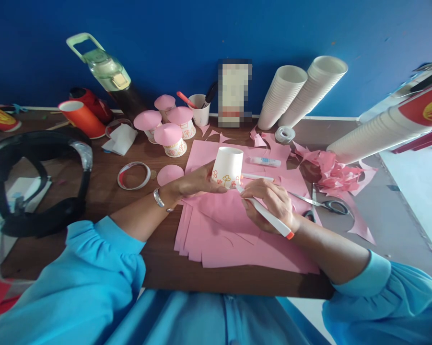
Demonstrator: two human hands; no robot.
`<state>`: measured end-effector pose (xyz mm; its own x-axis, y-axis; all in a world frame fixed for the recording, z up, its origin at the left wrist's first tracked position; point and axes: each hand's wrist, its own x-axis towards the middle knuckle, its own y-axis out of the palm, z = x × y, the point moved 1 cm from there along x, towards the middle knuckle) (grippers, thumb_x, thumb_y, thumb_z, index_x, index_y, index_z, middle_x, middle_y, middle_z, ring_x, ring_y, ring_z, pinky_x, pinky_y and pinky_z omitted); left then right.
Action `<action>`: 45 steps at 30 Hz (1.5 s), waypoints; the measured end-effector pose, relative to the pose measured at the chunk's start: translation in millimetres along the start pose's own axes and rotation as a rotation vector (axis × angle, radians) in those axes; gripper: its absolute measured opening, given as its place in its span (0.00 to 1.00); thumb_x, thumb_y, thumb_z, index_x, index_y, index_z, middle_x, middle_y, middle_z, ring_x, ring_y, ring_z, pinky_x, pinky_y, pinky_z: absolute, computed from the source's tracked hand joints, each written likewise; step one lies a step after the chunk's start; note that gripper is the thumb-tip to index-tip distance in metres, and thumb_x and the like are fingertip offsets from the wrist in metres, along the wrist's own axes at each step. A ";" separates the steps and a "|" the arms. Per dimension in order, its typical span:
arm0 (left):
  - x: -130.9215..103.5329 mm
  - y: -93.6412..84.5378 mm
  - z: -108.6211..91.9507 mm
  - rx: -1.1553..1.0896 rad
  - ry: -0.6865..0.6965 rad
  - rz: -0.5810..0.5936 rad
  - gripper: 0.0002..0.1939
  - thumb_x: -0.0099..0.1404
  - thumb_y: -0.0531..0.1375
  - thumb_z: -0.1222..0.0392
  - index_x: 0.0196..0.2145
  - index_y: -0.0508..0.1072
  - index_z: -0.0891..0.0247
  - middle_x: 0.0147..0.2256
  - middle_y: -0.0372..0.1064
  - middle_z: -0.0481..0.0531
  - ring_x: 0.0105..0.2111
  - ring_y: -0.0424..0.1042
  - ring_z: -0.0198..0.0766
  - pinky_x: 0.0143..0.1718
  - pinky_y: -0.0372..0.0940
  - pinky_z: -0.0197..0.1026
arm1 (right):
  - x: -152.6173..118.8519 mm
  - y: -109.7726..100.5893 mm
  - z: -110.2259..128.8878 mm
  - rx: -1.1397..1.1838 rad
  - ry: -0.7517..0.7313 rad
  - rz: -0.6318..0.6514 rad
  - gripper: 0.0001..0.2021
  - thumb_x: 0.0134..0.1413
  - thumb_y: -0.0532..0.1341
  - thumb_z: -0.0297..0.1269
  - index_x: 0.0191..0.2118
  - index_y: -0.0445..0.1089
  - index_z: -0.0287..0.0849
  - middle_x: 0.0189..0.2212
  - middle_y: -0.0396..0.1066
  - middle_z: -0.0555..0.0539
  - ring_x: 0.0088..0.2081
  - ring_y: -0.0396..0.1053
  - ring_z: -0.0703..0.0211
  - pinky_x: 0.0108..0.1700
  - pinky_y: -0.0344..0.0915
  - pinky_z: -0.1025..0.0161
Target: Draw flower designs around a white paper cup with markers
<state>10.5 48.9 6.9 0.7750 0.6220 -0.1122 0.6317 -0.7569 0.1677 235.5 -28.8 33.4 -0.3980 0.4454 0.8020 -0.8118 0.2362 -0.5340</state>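
Note:
My left hand (200, 181) holds a white paper cup (229, 163) above pink paper sheets (230, 239). Small orange and yellow-green flowers are drawn along the cup's lower part. In my right hand (271, 203) is a white marker (269, 216) with an orange end, its tip at the cup's lower right side. Another white marker (258, 177) lies on the sheets just behind my right hand, near a glue stick (265, 161). Several cups with pink cone tops (168, 134) stand to the back left. A pink paper disc (170, 175) lies beside my left wrist.
Scissors (325, 203) and pink scraps (336, 172) lie at the right. Tall cup stacks (282, 96) stand behind, near a tape roll (285, 134). A larger tape ring (134, 176), a bottle (111, 76) and a black headset-like object (39, 143) are on the left.

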 end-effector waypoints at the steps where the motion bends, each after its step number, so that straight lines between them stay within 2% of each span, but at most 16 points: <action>1: 0.1 -0.2 0.6 0.003 0.001 -0.004 0.36 0.57 0.79 0.44 0.59 0.79 0.57 0.59 0.79 0.61 0.59 0.79 0.60 0.62 0.72 0.60 | 0.1 -0.2 0.0 -0.003 0.000 0.001 0.13 0.63 0.62 0.21 0.48 0.70 0.44 0.33 0.78 0.48 0.31 0.79 0.56 0.31 0.77 0.60; 5: 0.5 -2.0 3.6 0.021 0.008 -0.024 0.36 0.58 0.79 0.44 0.60 0.78 0.57 0.58 0.79 0.61 0.58 0.79 0.60 0.60 0.73 0.59 | 0.3 -0.5 0.3 -0.001 0.007 0.004 0.12 0.63 0.62 0.22 0.49 0.70 0.44 0.34 0.78 0.48 0.32 0.79 0.56 0.33 0.78 0.60; 10: 1.8 -4.4 7.0 0.017 0.027 -0.018 0.44 0.58 0.79 0.45 0.67 0.72 0.56 0.59 0.79 0.61 0.56 0.80 0.58 0.58 0.74 0.58 | 0.1 -0.3 0.6 -0.009 0.014 -0.001 0.12 0.65 0.62 0.23 0.49 0.70 0.45 0.33 0.78 0.49 0.32 0.79 0.56 0.32 0.77 0.60; 19: 2.8 -6.4 10.3 -0.001 0.034 -0.014 0.42 0.57 0.80 0.47 0.65 0.72 0.56 0.58 0.79 0.60 0.57 0.79 0.58 0.55 0.75 0.54 | -1.5 0.4 -0.2 -0.001 0.013 0.003 0.13 0.64 0.62 0.23 0.50 0.71 0.45 0.34 0.78 0.49 0.32 0.79 0.55 0.33 0.77 0.60; 28: 2.0 -6.0 11.5 -0.016 0.026 -0.014 0.42 0.58 0.79 0.48 0.66 0.72 0.57 0.59 0.78 0.61 0.57 0.78 0.57 0.59 0.72 0.59 | 0.6 0.9 0.3 -0.012 -0.003 0.007 0.14 0.64 0.61 0.21 0.50 0.69 0.46 0.35 0.78 0.49 0.33 0.79 0.57 0.34 0.79 0.60; 38: 1.5 -5.7 10.8 0.013 0.015 -0.028 0.45 0.56 0.80 0.45 0.68 0.71 0.55 0.59 0.78 0.60 0.58 0.78 0.58 0.59 0.73 0.58 | -0.3 1.5 0.0 -0.003 0.004 0.003 0.13 0.64 0.62 0.22 0.50 0.70 0.45 0.35 0.79 0.48 0.33 0.79 0.56 0.34 0.78 0.61; 45: 3.3 -4.6 6.6 0.006 0.027 0.010 0.43 0.56 0.80 0.45 0.65 0.73 0.55 0.58 0.80 0.60 0.58 0.79 0.59 0.58 0.75 0.56 | 1.0 1.6 0.3 -0.020 0.004 -0.004 0.12 0.65 0.62 0.23 0.49 0.69 0.45 0.33 0.78 0.48 0.32 0.78 0.56 0.32 0.77 0.61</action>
<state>10.3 53.0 -0.7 0.7803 0.6197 -0.0846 0.6244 -0.7639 0.1628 233.7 -28.2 33.4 -0.3928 0.4478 0.8032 -0.8047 0.2553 -0.5359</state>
